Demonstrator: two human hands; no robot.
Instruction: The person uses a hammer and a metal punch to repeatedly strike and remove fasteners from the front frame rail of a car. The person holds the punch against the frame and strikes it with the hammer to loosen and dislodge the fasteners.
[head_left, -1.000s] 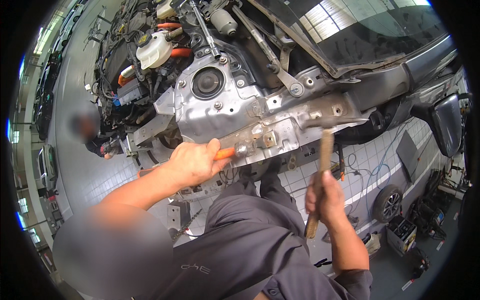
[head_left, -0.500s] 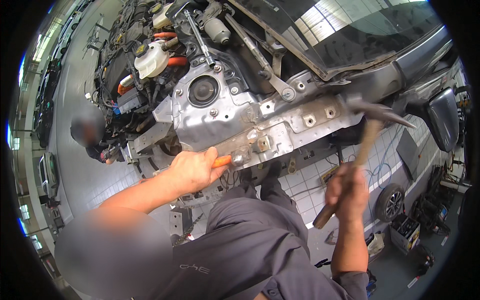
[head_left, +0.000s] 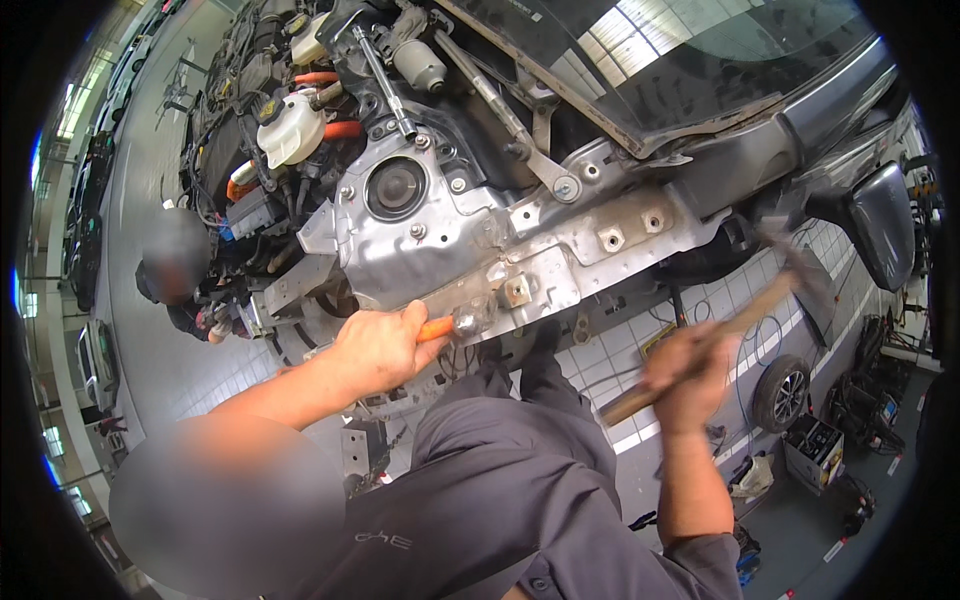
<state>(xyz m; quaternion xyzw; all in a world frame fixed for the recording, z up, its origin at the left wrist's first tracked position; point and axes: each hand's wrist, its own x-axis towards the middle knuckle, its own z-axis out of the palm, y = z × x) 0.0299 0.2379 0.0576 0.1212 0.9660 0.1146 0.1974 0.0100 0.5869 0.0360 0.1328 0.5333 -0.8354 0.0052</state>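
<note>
My left hand (head_left: 382,348) is closed around the orange grip of a hand tool (head_left: 436,328). The tool's worn, dull metal head rests at the lower edge of the bare metal side rail (head_left: 555,262) of a car's front body. Out to the right, my right hand (head_left: 692,378) grips a hammer (head_left: 752,310) by its wooden handle. The hammer's head is smeared by motion, to the right of the rail and apart from it. Behind the rail lies the silvery strut tower (head_left: 455,215) with its round opening and nuts.
A ratchet with a long extension (head_left: 385,85) lies above the strut tower. The engine bay with a white reservoir (head_left: 290,132) is at upper left, where another person (head_left: 175,265) crouches. A side mirror (head_left: 878,225) juts out at right; a wheel (head_left: 782,393) lies on the floor.
My right hand has swung the hammer down and outward to the right, away from the rail, with its handle now flatter. My left hand keeps its hold on the orange-handled tool at the rail.
</note>
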